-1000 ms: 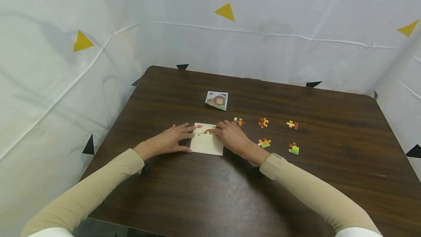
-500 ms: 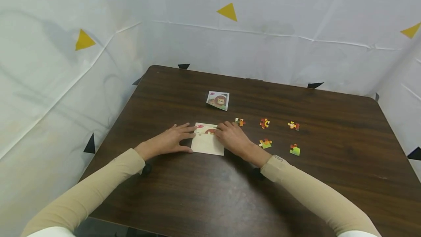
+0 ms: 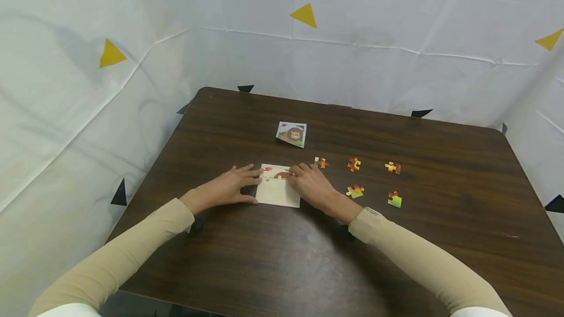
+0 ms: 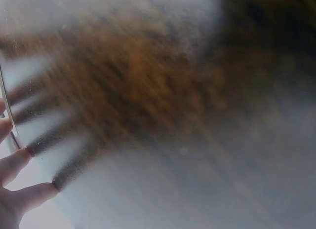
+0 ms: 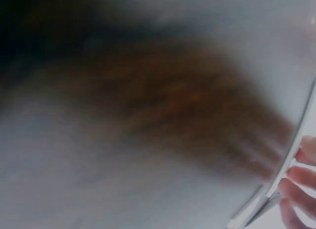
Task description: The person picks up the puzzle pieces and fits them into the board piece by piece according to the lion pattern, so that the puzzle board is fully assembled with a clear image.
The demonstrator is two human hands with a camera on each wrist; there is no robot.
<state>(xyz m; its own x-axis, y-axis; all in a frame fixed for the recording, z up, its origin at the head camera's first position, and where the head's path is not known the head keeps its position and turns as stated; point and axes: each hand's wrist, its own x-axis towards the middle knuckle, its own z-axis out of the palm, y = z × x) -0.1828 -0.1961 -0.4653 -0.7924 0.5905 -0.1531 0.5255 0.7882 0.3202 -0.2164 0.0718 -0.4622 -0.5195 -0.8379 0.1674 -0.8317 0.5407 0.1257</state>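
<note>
A pale puzzle board (image 3: 277, 194) lies flat before me, with jigsaw pieces (image 3: 268, 170) along its far strip showing a pink flower and a brown mane. My left hand (image 3: 224, 187) rests at the board's left side with its fingers spread, the fingertips on the edge and the thumb near the front corner. At the far right corner, the curled fingers of my right hand (image 3: 313, 185) hold a jigsaw piece, mostly hidden beneath them. Both wrist views are blurred; fingers of the left hand (image 4: 29, 194) and right hand (image 5: 298, 189) show at the board's edges.
Right of the board lie several loose jigsaw pieces (image 3: 354, 164), some orange, some green (image 3: 395, 199). A lion picture card (image 3: 293, 134) with a lifted corner lies beyond the board. White sheeting (image 3: 352, 28) stands behind the dark wooden table (image 3: 440, 238).
The view shifts very slightly. Both hands stay in place on the board, and the loose pieces and the card have not moved.
</note>
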